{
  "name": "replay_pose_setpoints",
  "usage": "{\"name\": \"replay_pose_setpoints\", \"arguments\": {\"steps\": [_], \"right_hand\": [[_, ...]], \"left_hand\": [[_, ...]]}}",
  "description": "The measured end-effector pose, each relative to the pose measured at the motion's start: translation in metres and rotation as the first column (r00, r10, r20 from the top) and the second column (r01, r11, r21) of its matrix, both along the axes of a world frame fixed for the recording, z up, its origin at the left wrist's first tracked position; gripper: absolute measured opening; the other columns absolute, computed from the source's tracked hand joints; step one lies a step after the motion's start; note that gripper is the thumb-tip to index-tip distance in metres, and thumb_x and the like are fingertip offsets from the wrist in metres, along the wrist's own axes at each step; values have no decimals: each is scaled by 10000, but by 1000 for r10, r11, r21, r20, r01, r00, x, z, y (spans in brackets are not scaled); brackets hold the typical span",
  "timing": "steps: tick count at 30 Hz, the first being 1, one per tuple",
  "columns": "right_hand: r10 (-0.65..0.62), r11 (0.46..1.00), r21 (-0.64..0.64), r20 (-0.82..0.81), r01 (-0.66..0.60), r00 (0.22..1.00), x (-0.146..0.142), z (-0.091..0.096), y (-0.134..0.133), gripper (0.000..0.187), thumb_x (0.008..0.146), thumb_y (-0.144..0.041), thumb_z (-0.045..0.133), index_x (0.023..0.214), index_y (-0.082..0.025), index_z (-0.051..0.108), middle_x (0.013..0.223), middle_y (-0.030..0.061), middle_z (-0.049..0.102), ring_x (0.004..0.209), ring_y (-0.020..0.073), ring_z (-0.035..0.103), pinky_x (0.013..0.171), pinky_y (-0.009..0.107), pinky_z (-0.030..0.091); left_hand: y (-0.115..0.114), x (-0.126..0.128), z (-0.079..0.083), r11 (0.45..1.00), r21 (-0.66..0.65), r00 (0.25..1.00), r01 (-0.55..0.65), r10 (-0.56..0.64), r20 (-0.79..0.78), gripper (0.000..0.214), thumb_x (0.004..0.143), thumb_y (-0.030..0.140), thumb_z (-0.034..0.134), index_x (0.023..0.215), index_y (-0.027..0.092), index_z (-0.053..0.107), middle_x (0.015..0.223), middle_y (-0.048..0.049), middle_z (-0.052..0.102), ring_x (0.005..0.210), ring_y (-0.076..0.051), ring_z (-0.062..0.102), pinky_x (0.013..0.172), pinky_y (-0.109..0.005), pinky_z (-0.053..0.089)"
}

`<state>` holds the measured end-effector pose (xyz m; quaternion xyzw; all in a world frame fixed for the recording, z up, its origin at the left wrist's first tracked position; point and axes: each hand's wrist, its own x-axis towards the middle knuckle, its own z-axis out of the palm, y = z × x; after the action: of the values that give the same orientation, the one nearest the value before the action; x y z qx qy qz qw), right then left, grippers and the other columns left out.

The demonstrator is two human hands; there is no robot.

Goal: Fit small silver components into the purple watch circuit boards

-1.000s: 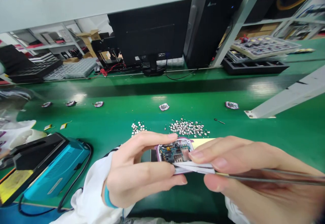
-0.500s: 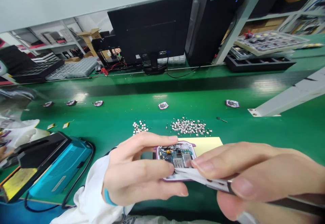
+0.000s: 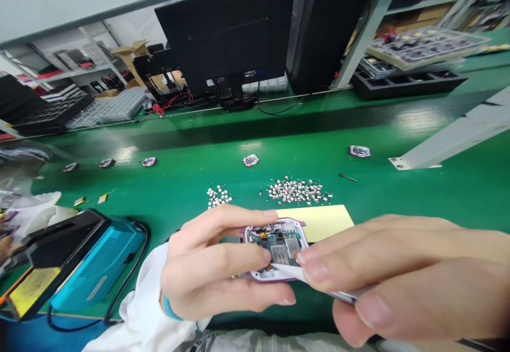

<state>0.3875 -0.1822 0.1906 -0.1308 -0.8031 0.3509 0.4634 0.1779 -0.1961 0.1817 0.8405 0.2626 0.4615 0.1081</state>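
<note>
Left hand [image 3: 215, 264]: clamped on a purple plastic frame [image 3: 255, 276] from its left side, the fingers [image 3: 239, 216] curled over the top and bottom edges; the board's face is left mostly uncovered by this edge grip.

Right hand [image 3: 398, 283]: fingers and thumb closed together on a pair of steel tweezers [image 3: 345, 296], only part of which is exposed; the fingertips are brought in against the frame's lower right corner.

Held piece: a blue circuit board [image 3: 277, 243] is seated in the frame and tilted toward the camera, held above the bench by the left hand, apparently so that it can be reached from the right.

Strip: a white strip [image 3: 289, 272] is laid across the board's lower edge and is pressed there by the right hand, next to a silver shield can [image 3: 280, 253].

Under the hands: a yellow card [image 3: 322, 221] is placed on the green bench mat [image 3: 434, 198], partly hidden by the frame.

Bench ahead: two heaps of small metal parts [image 3: 298, 191] are spread thinly, seemingly to be kept separate and within reach; further purple-framed units [image 3: 251, 160] are set out in a row.

Bench left: a teal and black soldering station [image 3: 95, 267] is placed beside the left sleeve [image 3: 137, 323].

Far side: a black monitor [image 3: 223, 33] and stacked component trays [image 3: 426, 46] are placed along the back.
</note>
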Motion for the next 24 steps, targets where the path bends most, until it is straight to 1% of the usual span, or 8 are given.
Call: {"name": "replay_pose_setpoints", "arguments": {"steps": [3, 5, 9, 13, 15, 19, 21, 24], "right_hand": [[-37, 998, 43, -24, 38, 999, -2, 0, -1, 164, 709, -405, 658, 804, -271, 662, 952, -2, 643, 845, 164, 631, 710, 198, 550], [-25, 996, 81, -17, 27, 1000, -1, 1, -1, 193, 705, -417, 657, 831, -270, 664, 954, 7, 641, 848, 176, 630, 704, 223, 556], [-7, 993, 118, -7, 8, 1000, 3, 5, -1, 243, 701, -454, 649, 872, -282, 661, 1002, 7, 626, 866, 184, 624, 725, 245, 554], [39, 987, 152, 21, -42, 999, 4, 4, 1, 284, 721, -508, 602, 879, -280, 662, 1018, 19, 620, 916, 183, 607, 749, 234, 544], [42, 987, 157, 23, -45, 999, 4, 2, 0, 273, 725, -489, 606, 876, -269, 664, 1027, 24, 615, 923, 181, 603, 735, 221, 547], [-18, 993, 115, -28, 21, 999, 4, -5, -2, 166, 707, -388, 659, 818, -264, 669, 1007, -3, 618, 884, 169, 616, 710, 201, 554], [-15, 995, 94, -12, 16, 1000, 4, -6, -2, 134, 701, -347, 672, 802, -260, 669, 1034, -16, 608, 893, 165, 613, 727, 200, 553], [5, 995, 97, 11, -6, 1000, 3, -5, 0, 114, 699, -324, 678, 794, -261, 669, 1038, -18, 607, 882, 162, 617, 743, 209, 553]], "left_hand": [[0, 0, 0, 1000, -4, 1000, -14, 14, 9, 222, 737, 304, 640, 767, 102, 554, 985, -138, 596, 817, -130, 613, 681, -193, 530], [1, 0, 3, 1000, -4, 1000, -28, 28, 4, 231, 741, 322, 634, 756, 107, 553, 972, -131, 604, 809, -126, 617, 680, -186, 532], [4, 3, 8, 1000, 15, 999, -5, 5, -35, 247, 727, 320, 653, 719, 94, 551, 903, -123, 629, 780, -114, 625, 658, -156, 531], [2, 5, 5, 999, 16, 996, -44, 43, 73, 228, 740, 298, 643, 757, 92, 546, 900, -116, 630, 805, -135, 626, 676, -194, 540], [1, 5, 2, 999, 8, 994, -35, 34, 102, 232, 719, 279, 665, 778, 88, 547, 919, -116, 624, 825, -144, 623, 698, -210, 542], [-1, 2, -1, 1000, 7, 995, 11, -12, 95, 228, 688, 257, 691, 769, 93, 556, 978, -117, 597, 871, -155, 611, 724, -219, 540], [-1, 1, -2, 1000, 7, 997, 17, -17, 81, 208, 697, 270, 681, 753, 105, 567, 994, -120, 589, 874, -159, 607, 703, -223, 542], [-2, 0, -3, 1000, -1, 998, -5, 5, 63, 171, 738, 288, 637, 735, 129, 574, 1004, -119, 586, 874, -154, 599, 690, -230, 545]]}}
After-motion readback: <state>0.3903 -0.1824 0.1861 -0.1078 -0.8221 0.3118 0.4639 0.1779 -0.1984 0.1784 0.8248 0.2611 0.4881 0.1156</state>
